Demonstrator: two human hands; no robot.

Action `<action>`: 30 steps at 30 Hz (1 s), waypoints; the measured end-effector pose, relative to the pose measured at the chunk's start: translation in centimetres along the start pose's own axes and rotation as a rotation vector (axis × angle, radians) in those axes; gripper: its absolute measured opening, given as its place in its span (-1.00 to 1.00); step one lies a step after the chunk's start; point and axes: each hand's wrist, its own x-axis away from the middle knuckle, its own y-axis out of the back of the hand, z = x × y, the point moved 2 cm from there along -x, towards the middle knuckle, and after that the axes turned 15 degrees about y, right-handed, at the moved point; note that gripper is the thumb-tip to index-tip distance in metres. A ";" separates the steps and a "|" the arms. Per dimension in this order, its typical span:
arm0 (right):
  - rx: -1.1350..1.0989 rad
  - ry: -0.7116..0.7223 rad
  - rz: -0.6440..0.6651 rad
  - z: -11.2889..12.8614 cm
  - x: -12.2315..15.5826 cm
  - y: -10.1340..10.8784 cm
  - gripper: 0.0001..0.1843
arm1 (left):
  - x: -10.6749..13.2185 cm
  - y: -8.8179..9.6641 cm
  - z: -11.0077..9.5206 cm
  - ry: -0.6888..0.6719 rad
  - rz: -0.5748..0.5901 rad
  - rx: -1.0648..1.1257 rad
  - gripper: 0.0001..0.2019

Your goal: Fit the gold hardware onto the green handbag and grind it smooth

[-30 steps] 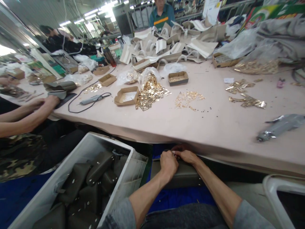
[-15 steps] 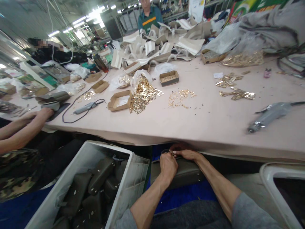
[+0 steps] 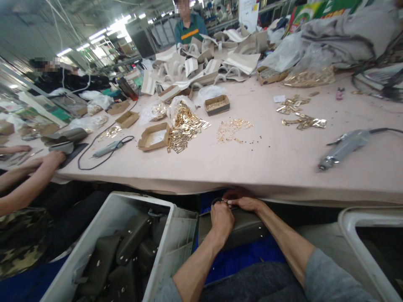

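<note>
A dark olive bag (image 3: 247, 228) with small shiny studs lies low in front of me, over blue material and below the table edge. My left hand (image 3: 222, 220) is closed, its fingers curled at the bag's upper edge beside a dark loop. Against its fingertips my right hand (image 3: 247, 203) is pinched, resting over the top of the bag. Between the fingertips is something small, perhaps metal, too hidden to name.
A white crate (image 3: 171, 235) of similar bags stands at left, another white bin (image 3: 348, 226) at right. On the table (image 3: 283, 167) lie gold-coloured metal plates (image 3: 185, 130), small fittings (image 3: 233, 128) and a power screwdriver (image 3: 344, 147). A co-worker's arms (image 3: 37, 176) are at left.
The view has shifted slightly, so the tabletop things appear further left. Both hands stay together at the bag's edge, with only slight finger movement.
</note>
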 end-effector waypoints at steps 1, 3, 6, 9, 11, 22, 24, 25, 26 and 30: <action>-0.007 0.010 0.013 0.0 0.0 0.0 -0.71 | 0.0 0.0 0.0 -0.003 0.000 -0.012 -0.74; -0.016 0.025 0.031 -0.1 0.1 0.1 -0.70 | 0.0 -0.1 -0.1 -0.013 -0.003 -0.032 -0.73; -0.005 0.036 0.028 -0.2 0.1 0.3 -0.66 | 0.0 -0.1 -0.2 -0.024 -0.013 -0.058 -0.70; -0.002 0.035 0.023 -0.3 0.2 0.3 -0.65 | 0.0 -0.2 -0.2 -0.034 -0.015 -0.088 -0.71; -0.005 0.034 0.016 -0.4 0.2 0.3 -0.66 | -0.1 -0.4 -0.2 -0.048 -0.016 -0.107 -0.70; -0.033 0.043 -0.077 -1.3 0.4 0.2 -0.63 | -0.3 -1.0 0.1 -0.060 -0.066 -0.117 -0.68; -0.040 0.052 -0.070 -1.2 0.4 0.1 -0.67 | -0.3 -1.0 0.1 -0.058 -0.073 -0.111 -0.68; -0.040 0.057 -0.066 -1.1 0.4 0.1 -0.69 | -0.2 -0.9 0.2 -0.059 -0.075 -0.110 -0.68; -0.037 0.061 -0.065 -1.0 0.4 0.1 -0.70 | -0.2 -0.9 0.2 -0.062 -0.076 -0.110 -0.68; -0.011 0.069 -0.062 -0.7 0.4 0.1 -0.68 | -0.2 -1.1 0.2 -0.077 -0.080 -0.120 -0.67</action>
